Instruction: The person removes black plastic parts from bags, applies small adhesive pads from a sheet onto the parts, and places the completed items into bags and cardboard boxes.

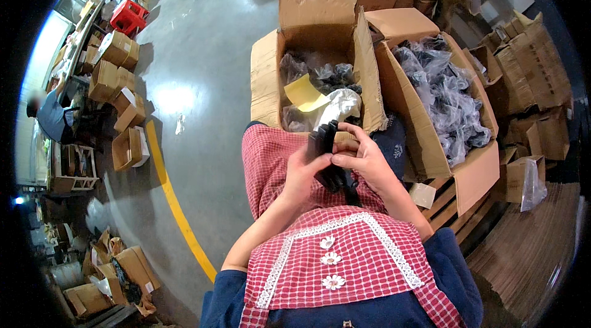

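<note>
Above my lap I hold a black item [333, 175] with several flat, strip-like parts and a thin tail hanging down; its exact kind I cannot make out. My left hand [300, 172] is closed round its left side, thumb pressed on it. On its right side, the thumb and fingers of my right hand [364, 154] pinch it near the top. Just beyond my hands stands an open cardboard box [265, 78] with clear-bagged dark items, a yellow sheet [305, 94] and a white cloth-like bundle [342, 106] in it.
To the right, a second open box [403, 103] is heaped with dark items in clear bags [444, 97], beside a wooden pallet [446, 205]. Flattened cardboard [523, 254] lies at the lower right. A yellow floor line [172, 198] runs at left, past cartons [127, 149] and a seated person [54, 115].
</note>
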Motion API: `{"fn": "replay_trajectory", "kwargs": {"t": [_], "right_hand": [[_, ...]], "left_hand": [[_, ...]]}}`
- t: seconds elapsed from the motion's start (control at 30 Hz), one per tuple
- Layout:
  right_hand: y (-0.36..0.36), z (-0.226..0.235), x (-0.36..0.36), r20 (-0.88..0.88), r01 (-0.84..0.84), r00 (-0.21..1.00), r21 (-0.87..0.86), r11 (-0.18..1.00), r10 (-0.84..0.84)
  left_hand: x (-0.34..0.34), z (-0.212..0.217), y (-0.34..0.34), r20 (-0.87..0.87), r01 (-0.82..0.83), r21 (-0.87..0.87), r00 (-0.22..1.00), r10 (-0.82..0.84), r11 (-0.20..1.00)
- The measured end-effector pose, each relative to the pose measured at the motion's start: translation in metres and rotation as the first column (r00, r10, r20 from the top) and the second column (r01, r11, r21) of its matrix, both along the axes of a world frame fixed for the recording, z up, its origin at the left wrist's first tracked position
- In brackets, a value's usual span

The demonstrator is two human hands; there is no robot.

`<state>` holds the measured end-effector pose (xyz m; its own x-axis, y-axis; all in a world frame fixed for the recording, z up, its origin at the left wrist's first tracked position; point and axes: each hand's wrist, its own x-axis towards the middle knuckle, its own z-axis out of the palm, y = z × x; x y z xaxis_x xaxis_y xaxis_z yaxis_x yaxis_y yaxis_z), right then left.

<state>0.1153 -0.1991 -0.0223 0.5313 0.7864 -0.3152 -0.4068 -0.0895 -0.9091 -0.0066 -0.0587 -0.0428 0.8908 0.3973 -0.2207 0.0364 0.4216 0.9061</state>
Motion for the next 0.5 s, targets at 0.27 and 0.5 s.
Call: {"fn": "replay_trajectory", "kwargs": {"t": [0.27, 0.5], "right_hand": [[-0.003, 0.033, -0.003, 0.310, -0.071, 0.944, -0.148, 0.986, 0.115], [-0.027, 0.066, 0.005, 0.778, -0.033, 0.608, 0.223, 0.974, -0.157]], "left_hand": [[-0.001, -0.005, -0.005, 0.011, -0.169, -0.335, 0.983, 0.183, 0.927], [-0.013, 0.007, 0.034, -0.001, 0.075, -0.594, 0.996, -0.094, 0.801]]}}
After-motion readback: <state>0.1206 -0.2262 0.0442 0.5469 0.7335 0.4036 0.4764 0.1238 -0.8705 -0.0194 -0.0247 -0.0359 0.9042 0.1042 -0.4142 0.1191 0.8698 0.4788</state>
